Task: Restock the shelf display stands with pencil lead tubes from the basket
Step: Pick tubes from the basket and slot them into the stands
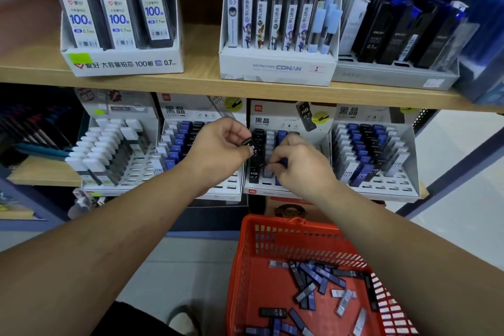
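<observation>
Pencil lead tubes (313,281) lie loose, black, blue and clear, in a red basket (246,254) on the floor at near right; its lower edge is cut off by the frame and a forearm crosses its right rim; more tubes stand in rows in four white stands on the lower shelf.

At far left, blurred dark stock runs out of view; next, the first stand (109,150) holds white-capped tubes, with open slots in its near rows; the second stand (180,142) holds blue and black tubes, its right part hidden behind the left hand (221,150); that hand pinches one black tube (252,148) between thumb and curled fingers, just above the third stand (289,117); the tube's lettering is partly covered by the thumb.

The right hand (300,163) reaches into the third stand with fingers curled down among the tubes; whether it grips one cannot be told, since the knuckles hide the fingertips; the fourth stand (373,150) shows open slots along its near edge.

The wooden shelf board (191,82) overhangs the stands' header cards; beyond the right upright lies pale open floor.
</observation>
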The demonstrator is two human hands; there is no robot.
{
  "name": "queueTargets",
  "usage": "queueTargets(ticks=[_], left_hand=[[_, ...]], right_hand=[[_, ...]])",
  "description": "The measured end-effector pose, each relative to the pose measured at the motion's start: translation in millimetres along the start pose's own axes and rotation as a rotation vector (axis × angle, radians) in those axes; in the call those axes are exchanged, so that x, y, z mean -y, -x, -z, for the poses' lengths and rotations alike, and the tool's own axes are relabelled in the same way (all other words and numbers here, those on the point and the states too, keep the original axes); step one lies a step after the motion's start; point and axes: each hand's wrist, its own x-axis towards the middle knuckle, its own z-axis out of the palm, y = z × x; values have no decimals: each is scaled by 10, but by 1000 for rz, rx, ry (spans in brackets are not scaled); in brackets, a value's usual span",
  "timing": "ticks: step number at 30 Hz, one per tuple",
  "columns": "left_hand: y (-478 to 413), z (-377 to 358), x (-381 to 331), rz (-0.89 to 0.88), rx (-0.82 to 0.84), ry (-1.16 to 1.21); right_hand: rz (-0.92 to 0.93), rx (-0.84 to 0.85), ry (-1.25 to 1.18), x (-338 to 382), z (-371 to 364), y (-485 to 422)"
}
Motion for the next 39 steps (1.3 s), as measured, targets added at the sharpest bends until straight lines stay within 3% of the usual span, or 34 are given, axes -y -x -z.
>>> queueTargets(ticks=[3,10,19,27,34,36,39], left_hand=[[2,-19,-25,-34,-22,15],[-96,-272,-151,-194,-40,1],[-316,-862,-11,-255,48,-377],[-385,-990,-26,-268,94,-616],[-149,-959,-197,-536,147,-769],[99,-1006,-257,-566,204,-714],[510,-1204,-249,-493,445,-733]], right_hand=[[-5,43,-9,-30,20,10],[-260,-24,-379,-97,459,179],[-362,160,-304,-441,775,583],[-362,190,-337,-582,684,606],[-346,297,-233,-555,808,808],[-358,398,-148,-568,886,1003],[-380,506,-4,-703,871,1392]])
